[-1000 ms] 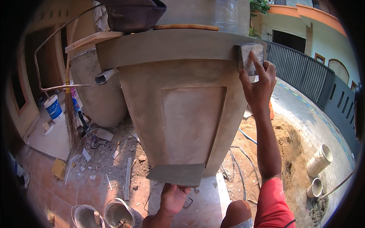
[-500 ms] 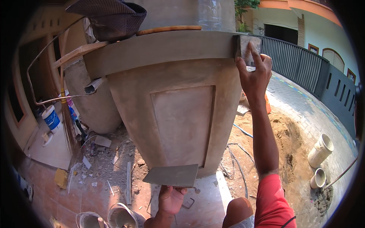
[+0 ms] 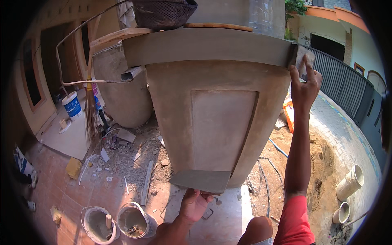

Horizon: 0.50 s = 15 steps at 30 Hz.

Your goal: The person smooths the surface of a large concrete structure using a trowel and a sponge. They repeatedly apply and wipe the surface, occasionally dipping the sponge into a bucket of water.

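Observation:
My right hand (image 3: 304, 87) grips a grey, block-shaped tool (image 3: 301, 57) at the right end of a smooth grey plaster ledge (image 3: 208, 47), index finger along its face, thumb at its side. Beneath the ledge is a tapered plastered pillar (image 3: 163, 102) with a recessed panel (image 3: 222, 126). Low in front of the pillar, my left hand (image 3: 196, 206) holds a flat, grey-coated board (image 3: 200, 179) level from below, thumb and fingers curled at its near edge.
Two buckets (image 3: 134, 206) stand lower left, two pale containers (image 3: 349, 183) lower right. Left are rubble (image 3: 134, 155), a broom (image 3: 90, 118) and bent metal rod (image 3: 61, 53); right, sand (image 3: 322, 171) and hoses (image 3: 265, 179). A dark mesh bag (image 3: 161, 14) rests atop the ledge.
The whole view has shifted, so pillar and hands sit further right in the picture. My right hand stays at the ledge's end with the tool; my left still holds the board low.

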Each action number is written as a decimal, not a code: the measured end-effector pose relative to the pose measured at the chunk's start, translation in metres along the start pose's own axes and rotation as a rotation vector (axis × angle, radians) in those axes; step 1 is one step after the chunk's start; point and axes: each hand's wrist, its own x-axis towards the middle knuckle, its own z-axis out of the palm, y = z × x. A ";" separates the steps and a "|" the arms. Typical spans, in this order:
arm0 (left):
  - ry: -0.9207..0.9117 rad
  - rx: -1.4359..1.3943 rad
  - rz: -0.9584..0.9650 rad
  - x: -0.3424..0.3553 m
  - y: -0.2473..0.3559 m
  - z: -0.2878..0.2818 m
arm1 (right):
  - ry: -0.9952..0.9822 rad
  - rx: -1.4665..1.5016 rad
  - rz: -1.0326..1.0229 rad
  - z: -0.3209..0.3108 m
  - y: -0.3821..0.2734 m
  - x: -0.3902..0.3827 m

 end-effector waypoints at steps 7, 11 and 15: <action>0.066 -0.013 -0.030 0.013 -0.023 -0.021 | -0.285 0.149 -0.429 -0.014 -0.095 -0.042; 0.124 0.004 0.019 0.007 -0.003 -0.007 | -0.135 0.374 -0.265 -0.040 -0.069 -0.044; -0.001 0.006 0.020 0.013 -0.003 -0.013 | 0.016 0.249 0.186 -0.050 0.024 -0.023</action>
